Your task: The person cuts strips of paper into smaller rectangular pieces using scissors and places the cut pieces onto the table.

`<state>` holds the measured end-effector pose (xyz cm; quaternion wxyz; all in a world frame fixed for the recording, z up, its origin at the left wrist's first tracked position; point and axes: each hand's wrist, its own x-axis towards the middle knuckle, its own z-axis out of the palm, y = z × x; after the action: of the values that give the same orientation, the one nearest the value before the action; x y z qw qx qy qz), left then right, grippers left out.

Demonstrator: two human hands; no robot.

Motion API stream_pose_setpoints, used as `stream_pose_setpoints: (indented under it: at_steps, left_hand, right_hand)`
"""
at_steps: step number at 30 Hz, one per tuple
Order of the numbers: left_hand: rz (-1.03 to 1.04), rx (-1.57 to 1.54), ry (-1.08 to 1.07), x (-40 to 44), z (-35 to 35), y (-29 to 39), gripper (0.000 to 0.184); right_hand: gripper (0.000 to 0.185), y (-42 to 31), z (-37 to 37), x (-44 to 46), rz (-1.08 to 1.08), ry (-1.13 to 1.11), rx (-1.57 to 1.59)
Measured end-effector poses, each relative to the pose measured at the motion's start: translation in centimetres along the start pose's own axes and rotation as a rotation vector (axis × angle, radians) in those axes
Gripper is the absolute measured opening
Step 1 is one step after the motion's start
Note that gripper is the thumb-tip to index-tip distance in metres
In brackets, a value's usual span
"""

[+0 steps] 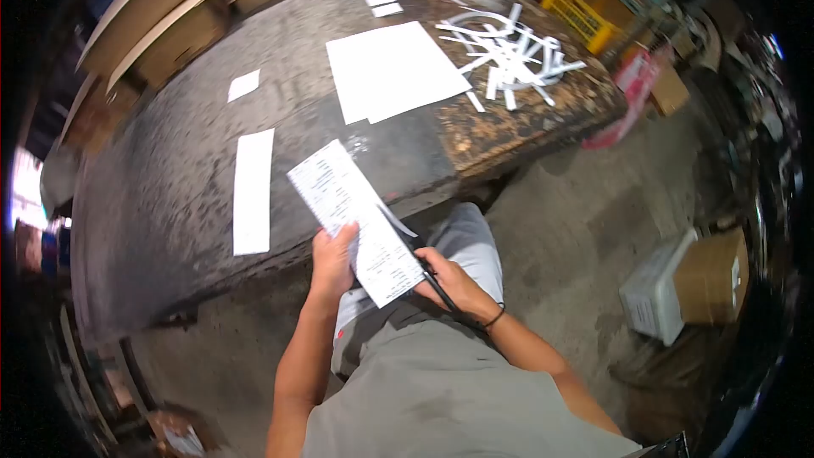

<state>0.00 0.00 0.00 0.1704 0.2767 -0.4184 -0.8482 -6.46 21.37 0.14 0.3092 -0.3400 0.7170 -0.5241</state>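
On the table (153, 195) before you: paper strip (253, 191) left, sheets (394, 72) centre, offcuts (493, 83) right (boxes (174, 42) along the back left).

Left edge: harsh white glare, blown out, tinged pink
Tabletop (170, 203): modest, even light; dull grey sheen towards the front; deep shadow beneath
White sheets (394, 68): brightest surfaces nearby; almost no surface detail
Printed paper (322, 182): well lit; lettering soft, too blurred to read
Floor (560, 212): dimmer, muted grey; soft shading
Boxes (170, 0): bent into curves by the wide lens
Right edge: dark, stretched, smeared; corners black
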Motion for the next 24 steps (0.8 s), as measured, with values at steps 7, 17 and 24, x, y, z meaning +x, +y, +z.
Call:
stream_pose_setpoints:
  at_steps: [7,17,24]
  left_hand:
    - [-0.034,-0.015,0.091,0.1,-0.8,2.1,0.026]
    - [-0.052,-0.036,0.052,-0.6,-2.4,2.3,0.026]
    - [-0.059,-0.135,0.08,-0.8,-3.2,3.4,0.028]
  right_hand:
    - [0.049,-2.4,0.9,2.0,0.188,-0.116,-0.019]
    - [0.052,-0.9,2.2,2.4,0.069,-0.113,-0.033]
    - [0.046,-4.0,1.8,2.3,0.247,-0.2,0.074]
